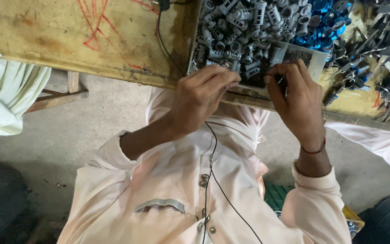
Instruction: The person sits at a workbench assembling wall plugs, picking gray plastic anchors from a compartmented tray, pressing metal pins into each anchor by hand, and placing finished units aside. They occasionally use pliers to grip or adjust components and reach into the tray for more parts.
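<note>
My left hand [200,97] and my right hand [297,97] meet at the near edge of a tray [314,58] heaped with small grey ribbed plastic cylinders [244,27]. The fingers of my left hand are bunched together, pinching a small grey part at the tray's rim. Thumb and forefinger of my right hand are closed on a tiny dark piece; what it is stays hidden by the fingers. The two sets of fingertips are a short gap apart. A red thread band circles my right wrist.
Blue round caps [326,18] lie behind the grey parts. A pile of dark metal pieces [384,49] covers the bench at the right. The worn yellow wooden bench [68,31] carries red marks and a black cable [160,36]. Other people's pale clothing shows at the left [5,95] and right [384,144].
</note>
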The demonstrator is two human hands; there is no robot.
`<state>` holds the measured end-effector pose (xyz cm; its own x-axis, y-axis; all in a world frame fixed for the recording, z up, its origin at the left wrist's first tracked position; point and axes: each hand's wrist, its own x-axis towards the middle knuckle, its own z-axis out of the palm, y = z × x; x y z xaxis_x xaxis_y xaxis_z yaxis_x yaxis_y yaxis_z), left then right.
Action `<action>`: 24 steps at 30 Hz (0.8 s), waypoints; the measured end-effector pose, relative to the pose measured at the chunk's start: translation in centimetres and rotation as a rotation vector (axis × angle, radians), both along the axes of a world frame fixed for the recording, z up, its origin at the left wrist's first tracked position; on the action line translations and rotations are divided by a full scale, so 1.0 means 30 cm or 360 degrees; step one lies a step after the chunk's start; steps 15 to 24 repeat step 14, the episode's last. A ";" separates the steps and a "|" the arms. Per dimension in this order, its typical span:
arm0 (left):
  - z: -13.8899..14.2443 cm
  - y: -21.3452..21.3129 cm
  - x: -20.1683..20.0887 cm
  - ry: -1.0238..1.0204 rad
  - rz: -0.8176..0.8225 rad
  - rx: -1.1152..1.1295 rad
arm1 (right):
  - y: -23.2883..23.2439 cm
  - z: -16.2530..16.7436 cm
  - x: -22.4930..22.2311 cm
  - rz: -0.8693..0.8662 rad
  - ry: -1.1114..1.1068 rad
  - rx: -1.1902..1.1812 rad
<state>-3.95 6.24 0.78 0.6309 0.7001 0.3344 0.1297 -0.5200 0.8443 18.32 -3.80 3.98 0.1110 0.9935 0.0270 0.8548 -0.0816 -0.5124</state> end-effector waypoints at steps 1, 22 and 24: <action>0.008 -0.010 0.019 -0.0076 0.0037 -0.0105 | -0.006 -0.007 0.004 -0.0055 0.0118 -0.0001; -0.267 0.103 0.117 -0.0820 -0.0338 -0.1605 | -0.146 -0.112 0.004 -0.0451 0.2142 -0.0010; -0.267 0.103 0.117 -0.0820 -0.0338 -0.1605 | -0.146 -0.112 0.004 -0.0451 0.2142 -0.0010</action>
